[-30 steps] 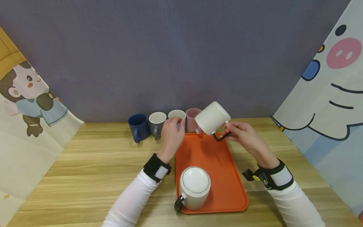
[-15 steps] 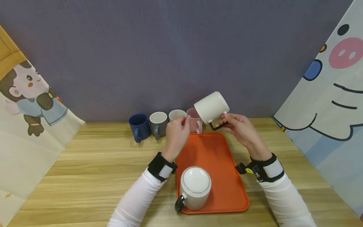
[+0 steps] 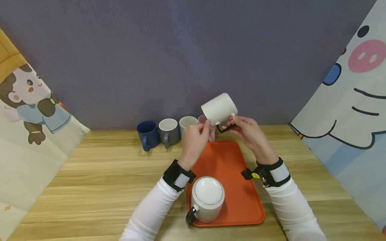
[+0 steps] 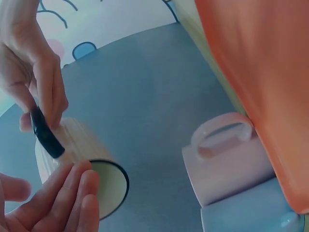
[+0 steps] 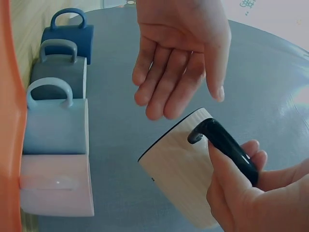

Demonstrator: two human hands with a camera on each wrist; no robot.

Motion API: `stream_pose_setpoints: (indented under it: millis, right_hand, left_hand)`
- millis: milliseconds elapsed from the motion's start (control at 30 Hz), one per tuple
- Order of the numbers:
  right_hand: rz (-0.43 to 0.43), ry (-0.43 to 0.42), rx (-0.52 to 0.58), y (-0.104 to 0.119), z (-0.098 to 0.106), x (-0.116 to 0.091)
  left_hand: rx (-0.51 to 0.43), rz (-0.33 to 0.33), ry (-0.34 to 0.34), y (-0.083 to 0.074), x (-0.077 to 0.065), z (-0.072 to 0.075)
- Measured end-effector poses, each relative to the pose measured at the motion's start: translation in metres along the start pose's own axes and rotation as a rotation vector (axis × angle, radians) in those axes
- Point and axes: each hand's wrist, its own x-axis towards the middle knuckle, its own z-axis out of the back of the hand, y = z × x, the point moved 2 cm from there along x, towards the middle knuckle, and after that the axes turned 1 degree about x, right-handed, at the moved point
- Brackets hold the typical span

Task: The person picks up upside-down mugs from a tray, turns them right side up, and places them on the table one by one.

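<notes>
In the head view my right hand [image 3: 248, 135] grips the black handle [image 5: 231, 150] of a white ribbed mug [image 3: 219, 108]. The mug hangs tilted in the air above the far end of an orange tray [image 3: 232, 190], its dark-edged mouth facing down and left. Close to that rim is my left hand [image 3: 194, 140], fingers fairly straight and holding nothing. A small gap separates its fingertips [image 5: 169, 112] from the mug in the right wrist view. A second white ribbed mug [image 3: 208, 202] with a black handle stands upside down on the tray's near left corner.
Along the table's back edge stand a navy mug [image 3: 148, 134], a grey mug [image 3: 169, 133], a light blue mug [image 5: 57, 126] and a pink mug [image 5: 57, 186], side by side and upright. Behind them rises a grey partition [image 3: 150, 60]. The tray lies on a wooden table [image 3: 99, 187].
The right hand has raised the white mug and brought it left, tilting it further. My left hand has shifted right, towards the mug's rim. The mug on the tray stays put.
</notes>
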Motion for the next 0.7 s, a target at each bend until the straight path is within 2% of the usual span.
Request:
stream_pose_setpoints:
  millis: [100, 300, 533, 700]
  right_hand:
    - [-0.003, -0.005, 0.005, 0.002, -0.004, 0.002]
    - [0.027, 0.01, 0.055, 0.006, -0.015, 0.005]
    - [0.031, -0.011, 0.041, 0.009, -0.028, 0.006]
    - [0.039, -0.017, 0.062, 0.009, -0.034, 0.008]
  left_hand:
    - [-0.002, 0.003, 0.007, -0.002, 0.001, -0.002]
    - [-0.01, 0.053, 0.035, -0.005, 0.003, -0.002]
    - [-0.107, 0.087, 0.061, -0.006, 0.006, 0.0]
    - [-0.183, 0.094, 0.042, -0.007, 0.009, 0.002]
